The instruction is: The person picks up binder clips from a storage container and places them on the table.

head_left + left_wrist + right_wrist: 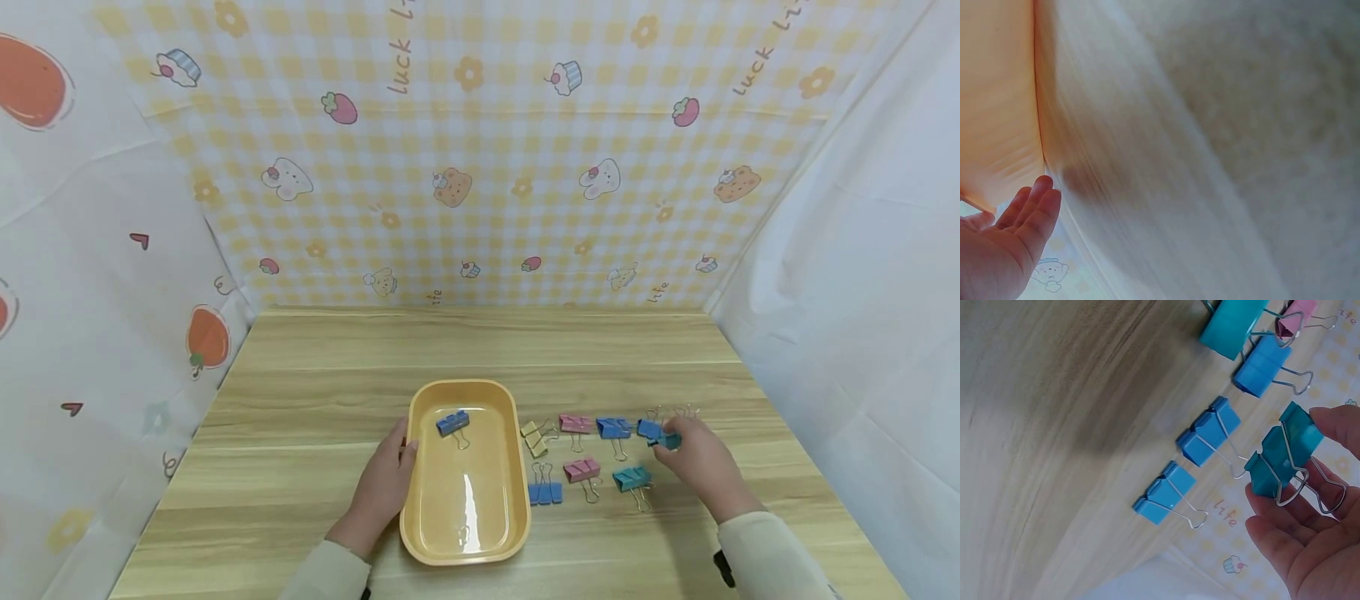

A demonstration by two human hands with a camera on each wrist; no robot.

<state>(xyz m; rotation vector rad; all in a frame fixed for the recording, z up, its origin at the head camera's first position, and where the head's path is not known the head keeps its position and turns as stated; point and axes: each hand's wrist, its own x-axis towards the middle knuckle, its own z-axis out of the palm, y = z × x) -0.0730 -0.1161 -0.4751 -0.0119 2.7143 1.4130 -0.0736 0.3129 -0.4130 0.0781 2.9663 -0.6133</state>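
Observation:
In the head view, my right hand (701, 462) pinches a teal binder clip (1294, 447) between thumb and fingers, raised above the wood-grain table. The clip's wire handles hang toward my palm in the right wrist view. Beside that hand, a blue binder clip (648, 429) lies on the table, partly covered. My left hand (382, 487) touches the left side of a yellow tray (465, 557), its fingers fairly straight in the left wrist view. Inside the tray, toward its far end, lies one blue binder clip (453, 423).
Right of the tray lie a yellow binder clip (535, 438), pink clips (582, 470), a teal clip (632, 477) and blue clips (615, 428), (545, 492), roughly in two rows. A checked, patterned cloth (480, 208) stands behind the table; white cloth (862, 250) borders the right.

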